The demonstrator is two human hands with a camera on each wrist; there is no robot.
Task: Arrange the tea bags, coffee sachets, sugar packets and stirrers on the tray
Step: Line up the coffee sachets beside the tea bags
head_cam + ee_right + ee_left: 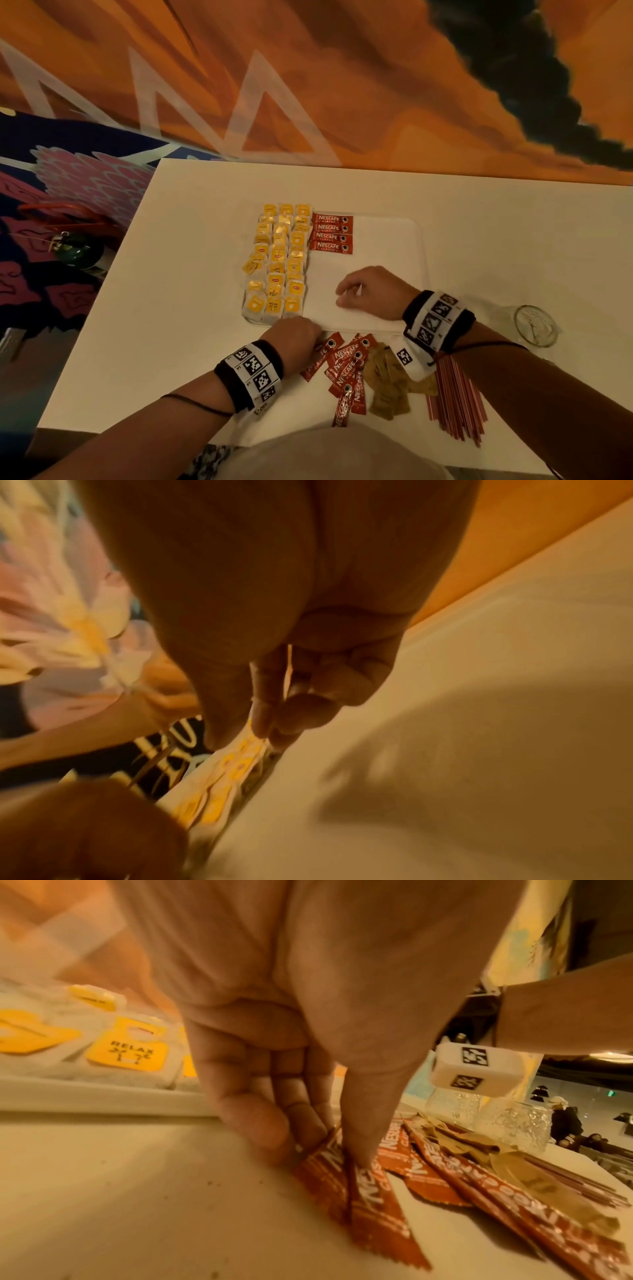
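A white tray (416, 240) sits at the centre of the head view on a white worktop (178, 274). Its left part is filled with three columns of yellow-tagged tea bags (279, 260); one tag in the left wrist view reads RELAX. Just right of the top of those columns, four red coffee sachets (330, 233) lie stacked in a neat row on the tray.

Below the tray's lower edge, on the worktop, a loose heap of red coffee sachets (346, 370) fans out, with brown sugar packets (388, 387) to its right and a bundle of red stirrers (455, 397) further right. A clear glass (534, 325) stands at the right of the frame.

The left hand (294, 337) is at the left end of the heap; in the left wrist view its fingers (260, 1123) and thumb pinch the top end of one sachet.

The right hand (371, 289) rests over the bare lower middle of the tray, its fingers (346, 291) loosely curled and holding nothing that shows; the right wrist view is blurred.
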